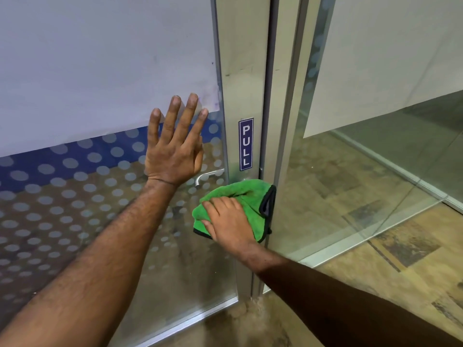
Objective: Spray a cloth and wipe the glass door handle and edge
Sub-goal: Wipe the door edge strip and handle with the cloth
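My left hand [175, 144] lies flat with fingers spread against the glass door [105, 71], just left of its metal edge [240, 91]. My right hand [226, 219] presses a green cloth [244, 196] with black trim against the door edge, just below a blue PULL sticker [245, 144]. The cloth covers the near-side handle, which I cannot see. A silver lever handle [208, 177] shows through the glass on the far side, between my two hands.
The door frame post [285, 121] stands right of the cloth, with a fixed glass panel [375, 146] beyond it. Frosted dots cover the door's lower glass. Wood-pattern floor [388, 271] spreads below and right.
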